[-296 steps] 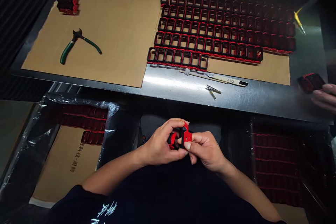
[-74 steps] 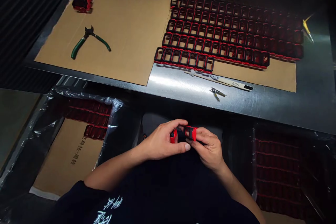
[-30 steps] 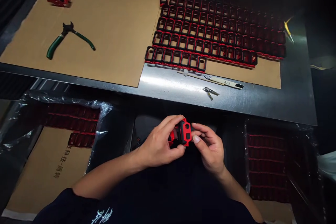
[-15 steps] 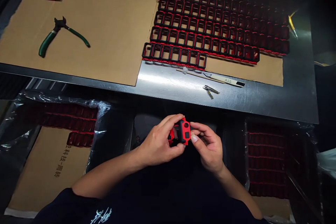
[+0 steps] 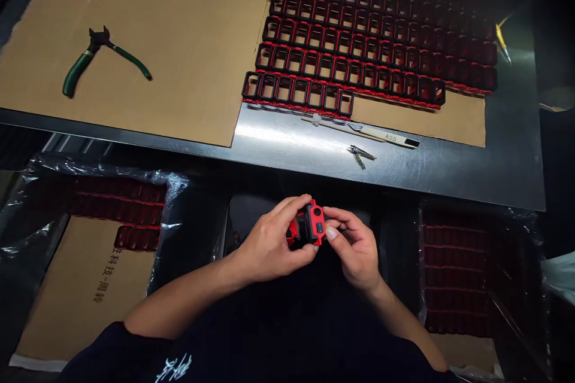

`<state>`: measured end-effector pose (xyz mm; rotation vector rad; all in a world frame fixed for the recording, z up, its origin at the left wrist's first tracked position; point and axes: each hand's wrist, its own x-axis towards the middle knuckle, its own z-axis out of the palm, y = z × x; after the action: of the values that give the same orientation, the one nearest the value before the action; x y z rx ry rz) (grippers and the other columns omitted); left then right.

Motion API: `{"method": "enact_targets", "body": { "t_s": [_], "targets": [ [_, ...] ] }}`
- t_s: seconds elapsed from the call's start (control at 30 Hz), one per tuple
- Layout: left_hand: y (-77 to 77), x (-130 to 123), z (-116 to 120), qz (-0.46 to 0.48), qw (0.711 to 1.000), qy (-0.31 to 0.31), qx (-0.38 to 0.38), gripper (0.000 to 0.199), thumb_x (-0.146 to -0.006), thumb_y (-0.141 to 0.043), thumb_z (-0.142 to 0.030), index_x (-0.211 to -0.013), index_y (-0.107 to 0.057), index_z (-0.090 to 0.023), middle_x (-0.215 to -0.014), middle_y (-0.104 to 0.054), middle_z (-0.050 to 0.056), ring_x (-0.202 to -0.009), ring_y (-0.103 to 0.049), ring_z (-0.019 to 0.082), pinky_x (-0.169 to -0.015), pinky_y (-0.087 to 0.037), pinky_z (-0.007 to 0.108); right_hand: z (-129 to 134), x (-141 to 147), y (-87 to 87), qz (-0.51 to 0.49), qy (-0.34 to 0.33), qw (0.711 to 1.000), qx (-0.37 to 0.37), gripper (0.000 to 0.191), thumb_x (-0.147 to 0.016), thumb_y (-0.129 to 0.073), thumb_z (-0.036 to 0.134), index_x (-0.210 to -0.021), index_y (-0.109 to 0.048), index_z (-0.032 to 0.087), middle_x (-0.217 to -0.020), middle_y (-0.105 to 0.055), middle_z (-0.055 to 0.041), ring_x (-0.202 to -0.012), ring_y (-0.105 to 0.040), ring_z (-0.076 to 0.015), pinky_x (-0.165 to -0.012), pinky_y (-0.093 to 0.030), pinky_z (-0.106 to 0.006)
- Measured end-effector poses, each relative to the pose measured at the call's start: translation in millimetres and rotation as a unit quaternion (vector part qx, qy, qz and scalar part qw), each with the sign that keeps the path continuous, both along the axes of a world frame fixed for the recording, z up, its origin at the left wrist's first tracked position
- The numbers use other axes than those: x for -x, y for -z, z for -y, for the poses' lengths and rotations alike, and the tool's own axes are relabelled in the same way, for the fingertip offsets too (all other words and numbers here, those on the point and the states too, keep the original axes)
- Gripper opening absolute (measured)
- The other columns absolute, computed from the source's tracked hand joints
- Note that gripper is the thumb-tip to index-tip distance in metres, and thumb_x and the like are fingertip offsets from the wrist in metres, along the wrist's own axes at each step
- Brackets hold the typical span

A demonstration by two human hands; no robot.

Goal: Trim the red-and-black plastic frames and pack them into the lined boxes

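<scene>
Above my lap, my left hand (image 5: 272, 239) is closed around a red-and-black plastic frame (image 5: 317, 224), its fingers over the top and its thumb underneath. The frame's red end face, with a round hole and a small rectangular black spot, is turned up and to the right. At that right edge is my right hand (image 5: 357, 248), fingers curled and thumb tip against the part. What lies between the right fingertips is partly hidden. Many similar plastic frames (image 5: 300, 91) stand in rows on the metal table (image 5: 278, 149) beyond my hands.
Green-handled cutting pliers (image 5: 81, 69) lie spread on cardboard (image 5: 188, 72). Nearer the table edge are a white handled tool marked A55 (image 5: 389, 136) and small pliers (image 5: 360, 154). Plastic-lined boxes with more frames (image 5: 139, 238) flank me. A yellow tool (image 5: 503, 43) lies far right.
The held frame has tilted slightly, showing its hole and small black spot at a changed angle. Both hands keep nearly the same place and hold.
</scene>
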<state>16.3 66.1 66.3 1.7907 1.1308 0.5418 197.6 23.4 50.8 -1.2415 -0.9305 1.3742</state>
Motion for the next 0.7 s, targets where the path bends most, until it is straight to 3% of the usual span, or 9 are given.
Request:
{"method": "enact_targets", "body": {
  "t_s": [0.27, 0.43, 0.57, 0.7],
  "targets": [
    [4.1, -0.2, 1.6, 0.004, 0.998, 0.008, -0.059, 0.07, -0.079, -0.064, -0.011, -0.144, -0.042, -0.02, -0.139, -0.059, 0.015, -0.123, -0.065, 0.027, -0.09, -0.065, 0.037, 5.0, -1.4, 6.1, -0.063, -0.009, 0.997, 0.04, 0.021, -0.09, -0.074, 0.032, -0.111, -0.077, 0.029, -0.08, -0.075, 0.001, -0.071, -0.066, -0.0113, -0.071, -0.056, -0.023],
    [3.4, 0.9, 2.1, -0.006, 0.993, 0.037, -0.115, 0.073, -0.082, -0.063, -0.009, -0.149, -0.036, -0.021, -0.141, -0.059, 0.016, -0.126, -0.064, 0.027, -0.095, -0.064, 0.039, 8.3, -3.1, 15.6, -0.12, -0.02, 0.989, 0.084, 0.019, -0.089, -0.077, 0.035, -0.107, -0.079, 0.029, -0.083, -0.076, 0.0, -0.073, -0.066, -0.0115, -0.072, -0.055, -0.022],
    [4.1, 2.8, 2.9, -0.031, 0.987, 0.05, -0.151, 0.085, -0.084, -0.062, -0.011, -0.157, -0.021, -0.022, -0.142, -0.06, 0.018, -0.124, -0.067, 0.029, -0.089, -0.066, 0.039, 6.4, -2.5, 13.5, -0.14, -0.031, 0.985, 0.094, 0.021, -0.085, -0.08, 0.038, -0.104, -0.079, 0.028, -0.089, -0.078, -0.0019, -0.078, -0.069, -0.0143, -0.076, -0.056, -0.026],
    [5.7, 4.1, 3.7, -0.036, 0.981, 0.08, -0.172, 0.098, -0.084, -0.063, -0.012, -0.162, -0.005, -0.019, -0.141, -0.062, 0.021, -0.124, -0.067, 0.031, -0.089, -0.066, 0.043, 1.5, -1.2, 8.2, -0.162, -0.04, 0.976, 0.137, 0.021, -0.076, -0.088, 0.035, -0.092, -0.08, 0.024, -0.082, -0.076, -0.0002, -0.071, -0.066, -0.0112, -0.07, -0.055, -0.021]
  ]
}}
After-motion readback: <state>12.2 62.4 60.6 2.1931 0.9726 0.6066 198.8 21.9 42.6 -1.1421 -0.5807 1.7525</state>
